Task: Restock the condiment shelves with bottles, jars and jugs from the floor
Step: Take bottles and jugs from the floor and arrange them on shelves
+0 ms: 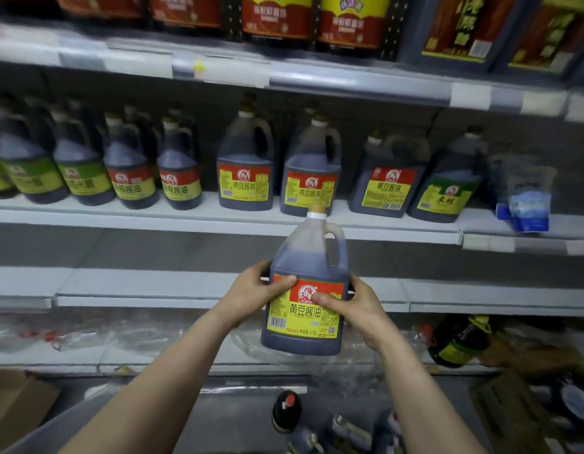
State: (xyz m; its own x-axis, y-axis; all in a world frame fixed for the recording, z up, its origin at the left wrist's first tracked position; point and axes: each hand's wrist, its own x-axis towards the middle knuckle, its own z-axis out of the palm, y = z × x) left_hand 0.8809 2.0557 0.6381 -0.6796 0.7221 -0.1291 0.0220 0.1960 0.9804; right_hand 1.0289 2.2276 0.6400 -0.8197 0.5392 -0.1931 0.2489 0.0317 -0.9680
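Here, I held one soy sauce jug (308, 257) upright before the shelves (153, 290).
My left hand (254, 291) and right hand (356, 306) each gripped one side of it; its cap sat level with the shelf (185, 217) carrying matching jugs (245, 178).

top-shelf jugs (277, 18) cropped, left bottles (28, 165) blurred

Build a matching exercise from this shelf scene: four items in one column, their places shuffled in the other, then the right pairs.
Items:
1. held soy sauce jug
2. blue-and-white bag
3. red-capped dark bottle
4. dark green bottle

Places:
A. lowest shelf, right, tilted
B. between left hand and right hand
C. middle shelf, far right
D. bottom of view, below the held jug

Pairs: 1-B, 2-C, 3-D, 4-A
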